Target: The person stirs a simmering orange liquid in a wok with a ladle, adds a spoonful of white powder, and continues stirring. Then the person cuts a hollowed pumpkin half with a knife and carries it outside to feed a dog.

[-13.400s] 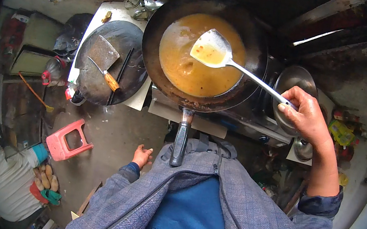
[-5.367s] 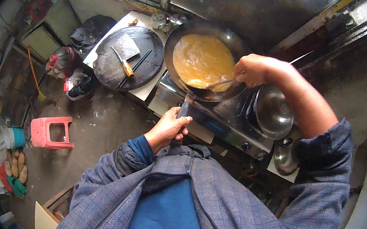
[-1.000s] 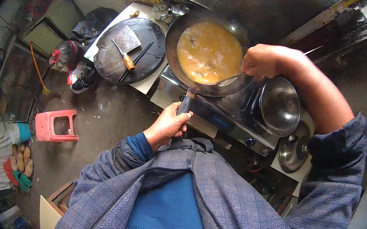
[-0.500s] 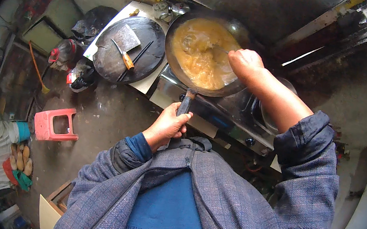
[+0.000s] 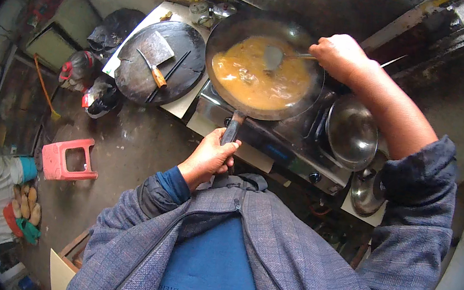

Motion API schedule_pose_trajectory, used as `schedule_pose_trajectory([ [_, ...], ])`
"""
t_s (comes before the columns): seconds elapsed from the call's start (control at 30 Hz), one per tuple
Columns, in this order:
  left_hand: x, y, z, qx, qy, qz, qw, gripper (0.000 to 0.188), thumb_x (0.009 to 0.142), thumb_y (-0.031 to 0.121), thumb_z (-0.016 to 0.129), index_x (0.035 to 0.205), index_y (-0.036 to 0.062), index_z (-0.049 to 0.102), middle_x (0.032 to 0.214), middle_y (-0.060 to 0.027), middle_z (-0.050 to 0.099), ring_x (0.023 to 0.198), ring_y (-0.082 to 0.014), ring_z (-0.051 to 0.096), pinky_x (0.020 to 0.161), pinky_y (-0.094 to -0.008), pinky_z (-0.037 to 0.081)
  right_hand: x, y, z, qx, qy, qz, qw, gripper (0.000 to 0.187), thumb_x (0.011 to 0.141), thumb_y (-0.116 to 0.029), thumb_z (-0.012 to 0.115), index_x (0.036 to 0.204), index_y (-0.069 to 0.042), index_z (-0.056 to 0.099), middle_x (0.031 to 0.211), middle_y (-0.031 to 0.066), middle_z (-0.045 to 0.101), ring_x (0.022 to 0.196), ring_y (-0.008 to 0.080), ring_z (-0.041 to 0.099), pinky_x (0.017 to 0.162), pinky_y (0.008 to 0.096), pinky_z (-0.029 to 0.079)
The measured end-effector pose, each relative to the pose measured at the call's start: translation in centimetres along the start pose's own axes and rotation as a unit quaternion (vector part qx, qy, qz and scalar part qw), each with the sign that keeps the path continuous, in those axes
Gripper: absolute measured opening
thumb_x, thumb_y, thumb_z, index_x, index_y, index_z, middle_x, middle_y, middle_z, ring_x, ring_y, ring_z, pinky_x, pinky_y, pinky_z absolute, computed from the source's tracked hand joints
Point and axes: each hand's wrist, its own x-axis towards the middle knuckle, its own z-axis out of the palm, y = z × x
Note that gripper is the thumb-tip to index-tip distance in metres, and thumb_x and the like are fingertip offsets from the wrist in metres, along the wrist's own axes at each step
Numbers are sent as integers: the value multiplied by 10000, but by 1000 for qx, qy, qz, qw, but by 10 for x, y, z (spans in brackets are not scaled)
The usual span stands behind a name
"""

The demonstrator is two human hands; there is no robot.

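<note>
In front of me a dark wok (image 5: 303,104) sits on the stove, partly filled with bubbling yellow-brown liquid (image 5: 261,84). My left hand (image 5: 212,157) is closed around the wok's dark handle (image 5: 234,126). Over the wok's right rim, my right hand (image 5: 339,54) grips the thin handle of a metal ladle (image 5: 273,57). The grey head of the ladle shows above the liquid, near its far side.
On the counter left of the wok, a round dark chopping board (image 5: 128,80) bears a cleaver (image 5: 156,48) and dark chopsticks (image 5: 172,74). A metal bowl (image 5: 352,132) and a lid (image 5: 364,193) are right of the stove (image 5: 290,156). A red stool (image 5: 54,160) stands lower left.
My right hand has moved up and right, and the ladle's head has come out of the liquid into sight. The liquid has shifted within the wok. My left hand stays on the handle.
</note>
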Motion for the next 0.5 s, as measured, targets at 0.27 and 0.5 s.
schedule_pose_trajectory([
  [0.27,-2,3,2,11,7,7,1000,488,1015,197,709,1378,-2,451,852,-3,565,599,-67,557,447,-217,438,-34,26,-54,96,-195,-19,976,82,805,-95,684,784,-74,760,779,149,745,783,336,755,711,442,590],
  [0.5,-1,2,0,11,5,3,1000,456,1015,201,710,1346,10,462,852,-5,571,599,-69,555,451,-219,441,-13,-3,-17,173,-245,-65,952,177,914,-157,632,870,-47,764,862,168,759,825,342,757,746,452,593],
])
